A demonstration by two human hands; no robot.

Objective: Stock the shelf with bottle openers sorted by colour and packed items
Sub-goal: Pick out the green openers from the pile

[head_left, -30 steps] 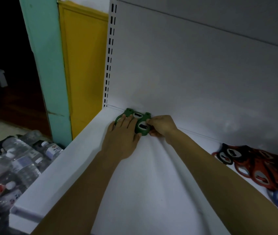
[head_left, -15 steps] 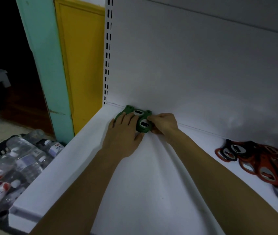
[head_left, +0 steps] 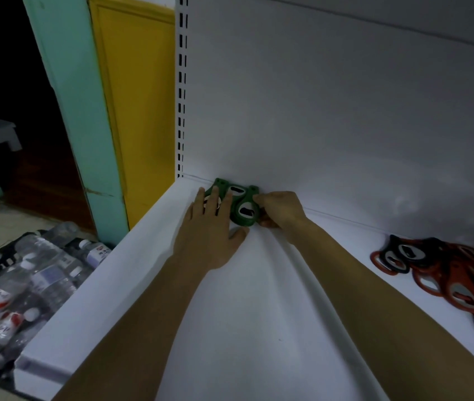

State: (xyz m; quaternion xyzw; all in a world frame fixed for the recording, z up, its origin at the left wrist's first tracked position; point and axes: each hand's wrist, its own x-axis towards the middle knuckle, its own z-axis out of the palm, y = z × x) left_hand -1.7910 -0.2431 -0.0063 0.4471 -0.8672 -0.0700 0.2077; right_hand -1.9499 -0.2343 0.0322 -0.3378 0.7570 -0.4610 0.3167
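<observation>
The shelf (head_left: 244, 328) and back panel (head_left: 331, 111) look like white painted sheet metal, smooth with a dull satin sheen. The green openers (head_left: 244, 198) are smooth matt plastic with pale, metal-looking inserts, and the red openers (head_left: 458, 282) have the same finish. The bottles (head_left: 42, 273) are clear glossy plastic with printed labels. The teal frame (head_left: 85, 111) has flat, chipped paint, and the yellow panel (head_left: 140, 96) is painted matt.

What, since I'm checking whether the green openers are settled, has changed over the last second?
Nothing visibly moved. The left hand still lies flat on the green bottle openers at the shelf's back corner, the right hand still pinches the right-hand one, and the red pile lies as before.
</observation>
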